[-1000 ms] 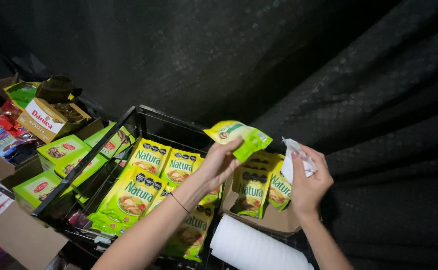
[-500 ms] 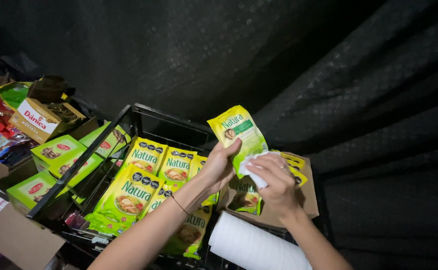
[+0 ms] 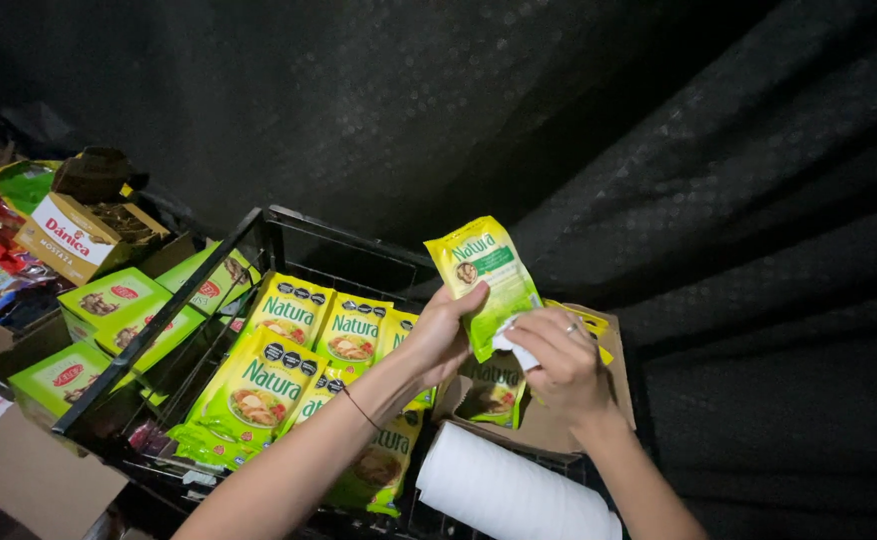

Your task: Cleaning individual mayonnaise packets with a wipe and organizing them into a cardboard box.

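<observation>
Left hand (image 3: 442,335) is up above the black wire basket (image 3: 259,225), fingers and thumb clamped on the lower left edge of a yellow-green sachet (image 3: 487,272), holding it upright against the dark cloth backdrop (image 3: 659,150). Right hand (image 3: 559,365) sits just beside it, fingers closed around a wad of white paper (image 3: 514,345) that presses against the sachet's bottom corner. Down in the basket, more yellow sachets (image 3: 289,350) lie in overlapping rows. A cardboard box (image 3: 614,345) behind the hands holds a few more. A white paper roll (image 3: 509,490) lies just below the right wrist. Off to the left, green boxes (image 3: 109,300) and an open carton (image 3: 74,240) sit stacked together.
</observation>
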